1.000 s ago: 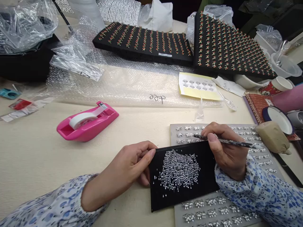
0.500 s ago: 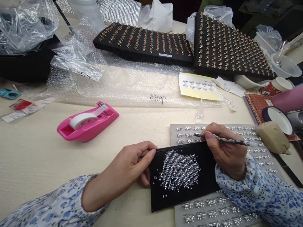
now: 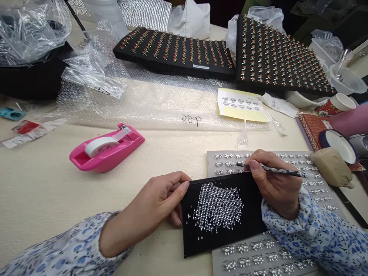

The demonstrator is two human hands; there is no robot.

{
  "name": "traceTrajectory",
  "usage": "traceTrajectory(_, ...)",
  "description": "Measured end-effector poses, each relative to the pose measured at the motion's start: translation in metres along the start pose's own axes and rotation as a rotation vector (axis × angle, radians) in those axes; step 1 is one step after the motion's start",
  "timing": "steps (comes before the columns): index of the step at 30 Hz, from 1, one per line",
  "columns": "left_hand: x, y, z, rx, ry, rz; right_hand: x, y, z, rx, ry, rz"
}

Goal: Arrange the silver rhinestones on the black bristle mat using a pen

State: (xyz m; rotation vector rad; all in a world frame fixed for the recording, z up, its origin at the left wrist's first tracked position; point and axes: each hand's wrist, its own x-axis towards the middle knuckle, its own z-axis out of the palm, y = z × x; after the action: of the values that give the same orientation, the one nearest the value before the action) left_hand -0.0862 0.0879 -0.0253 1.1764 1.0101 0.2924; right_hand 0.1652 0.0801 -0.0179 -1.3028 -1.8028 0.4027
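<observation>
My left hand (image 3: 161, 199) pinches the upper left corner of a black tray (image 3: 250, 214), thumb on top. On the tray lies a patch of tiny shiny stones (image 3: 218, 207). The fingers of my right hand (image 3: 274, 184) are closed round a dark speckled pen-like tool (image 3: 283, 171), whose tip points left over the silver pieces near the tray's top edge. Beneath the tray and my right arm is a grey board (image 3: 211, 163) with rows of silver star-shaped pieces (image 3: 257, 259).
A pink tape dispenser (image 3: 107, 149) stands left of centre. Two black foam boards (image 3: 175, 51) with small red-green pieces are at the back, beside bubble wrap (image 3: 155, 99). A yellow-edged label sheet (image 3: 241, 105) lies before them. A beige lump (image 3: 332, 168) rests by the grey board's right edge.
</observation>
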Motion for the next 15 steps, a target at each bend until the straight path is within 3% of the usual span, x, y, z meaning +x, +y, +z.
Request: traceTrajectory(15, -0.0002, 0.0007, 0.0005, -0.017, -0.005, 0.001, 0.0017, -0.0008, -0.0001, -0.001, -0.001, -0.021)
